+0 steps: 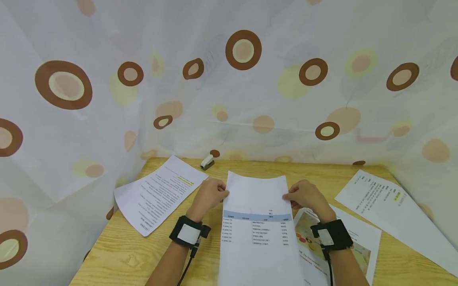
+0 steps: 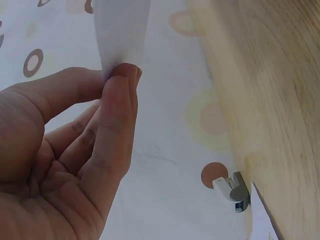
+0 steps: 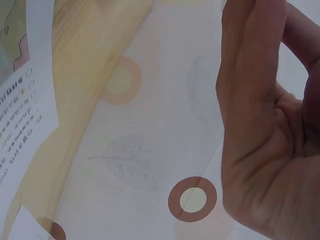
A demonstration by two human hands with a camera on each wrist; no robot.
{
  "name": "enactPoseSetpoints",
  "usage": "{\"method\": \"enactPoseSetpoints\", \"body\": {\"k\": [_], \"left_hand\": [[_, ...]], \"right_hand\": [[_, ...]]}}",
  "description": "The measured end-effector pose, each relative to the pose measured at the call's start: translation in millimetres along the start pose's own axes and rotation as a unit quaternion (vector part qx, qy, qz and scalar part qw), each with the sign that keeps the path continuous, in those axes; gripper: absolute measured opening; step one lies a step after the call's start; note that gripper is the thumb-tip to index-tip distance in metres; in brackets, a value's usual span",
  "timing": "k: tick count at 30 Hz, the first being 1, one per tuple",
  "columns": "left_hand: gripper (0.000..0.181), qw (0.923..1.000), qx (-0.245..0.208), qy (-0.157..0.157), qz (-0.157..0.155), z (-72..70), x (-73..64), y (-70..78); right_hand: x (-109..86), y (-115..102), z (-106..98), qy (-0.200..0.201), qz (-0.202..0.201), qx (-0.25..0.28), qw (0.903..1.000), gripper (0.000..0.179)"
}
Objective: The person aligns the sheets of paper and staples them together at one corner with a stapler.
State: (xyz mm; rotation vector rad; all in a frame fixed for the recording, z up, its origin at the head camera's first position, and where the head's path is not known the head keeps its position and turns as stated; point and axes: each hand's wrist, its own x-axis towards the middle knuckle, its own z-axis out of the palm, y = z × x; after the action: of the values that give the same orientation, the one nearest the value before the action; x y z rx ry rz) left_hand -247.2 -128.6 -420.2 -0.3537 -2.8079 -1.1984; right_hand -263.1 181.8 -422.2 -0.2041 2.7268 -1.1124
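Observation:
A white printed sheet of paper with a blue table header stands raised between both hands in the head view. My left hand pinches its left edge. The left wrist view has that hand with thumb and fingertips closed on the paper's edge. On the opposite side my right hand pinches the right edge, its thumb on the face of the sheet. In the right wrist view the right hand shows at the right, its fingertips cut off at the top.
A small grey-and-white stapler sits at the table's back edge. Printed sheets with yellow highlighting lie on the left. A picture page is under my right wrist, and another highlighted sheet lies farther right. A patterned curtain hangs behind.

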Motion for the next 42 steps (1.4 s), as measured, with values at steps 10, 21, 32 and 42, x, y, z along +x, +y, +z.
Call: {"method": "enactPoseSetpoints", "body": {"k": [10, 21, 32, 42], "left_hand": [[0.014, 0.9994, -0.007, -0.033, -0.009, 1.1, -2.2, 4.2], [0.013, 0.997, -0.012, -0.071, -0.027, 4.3, -3.7, 9.1], [0.024, 0.9938, 0.009, -0.11, -0.013, 4.9, -6.3, 12.3], [0.025, 0.9859, 0.028, -0.164, -0.012, 8.9, -7.5, 9.1]], "right_hand": [[-3.4, 3, -7, -0.035, 0.021, 0.013, 0.9991, 0.015], [-10.5, 4, -12, -0.07, 0.007, 0.004, 0.9975, 0.018], [-12.0, 5, -11, -0.123, -0.002, 0.005, 0.9924, 0.018], [-11.6, 7, -4, -0.188, -0.026, 0.0, 0.9818, 0.018]]}}
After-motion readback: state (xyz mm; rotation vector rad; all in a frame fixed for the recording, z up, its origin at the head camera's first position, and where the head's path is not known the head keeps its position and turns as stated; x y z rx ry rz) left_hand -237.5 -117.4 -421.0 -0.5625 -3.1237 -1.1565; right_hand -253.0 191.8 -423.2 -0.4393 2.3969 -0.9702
